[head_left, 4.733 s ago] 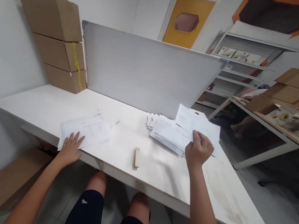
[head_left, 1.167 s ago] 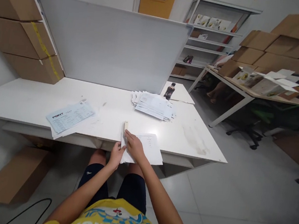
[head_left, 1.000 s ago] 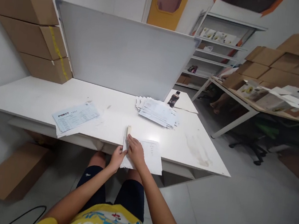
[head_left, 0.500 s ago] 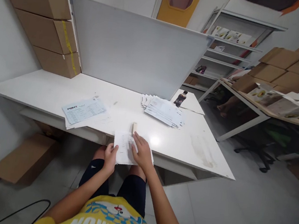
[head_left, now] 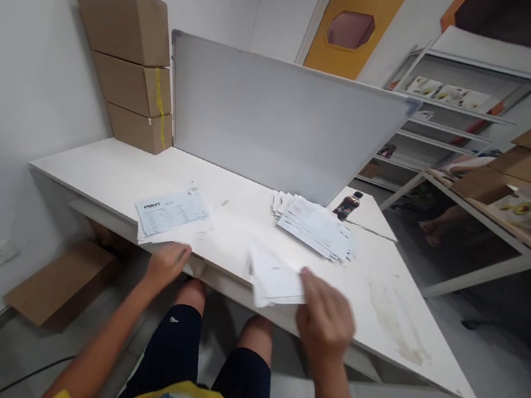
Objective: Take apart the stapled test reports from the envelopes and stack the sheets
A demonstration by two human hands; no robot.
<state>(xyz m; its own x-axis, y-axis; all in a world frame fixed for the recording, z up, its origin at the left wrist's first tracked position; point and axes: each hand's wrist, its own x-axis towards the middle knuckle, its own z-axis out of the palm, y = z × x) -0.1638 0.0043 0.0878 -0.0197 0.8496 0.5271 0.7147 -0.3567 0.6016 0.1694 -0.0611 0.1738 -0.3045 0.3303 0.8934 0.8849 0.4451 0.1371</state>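
Note:
My right hand (head_left: 327, 318) pinches white papers (head_left: 278, 282) by their right side, above the desk's front edge; they are blurred by motion. Near the front edge, to the left, is my left hand (head_left: 167, 267), its fingers curled together with no paper visible in them. Just beyond it lies a small stack of printed sheets (head_left: 174, 213) marked "PONY". A bigger, uneven pile of printed papers (head_left: 315, 227) rests on the desk beyond my right hand. The small beige object seen earlier on the desk is not visible now.
A whiteboard (head_left: 280, 122) stands along the back of the white desk (head_left: 231, 237). Cardboard boxes (head_left: 136, 87) are stacked at the left end. A dark drink bottle (head_left: 348, 206) stands at the back right. Another box (head_left: 61, 283) sits on the floor.
My hands have moved apart. The left has let go of the papers and moved left; the right has carried them to the right. The camera view has shifted too.

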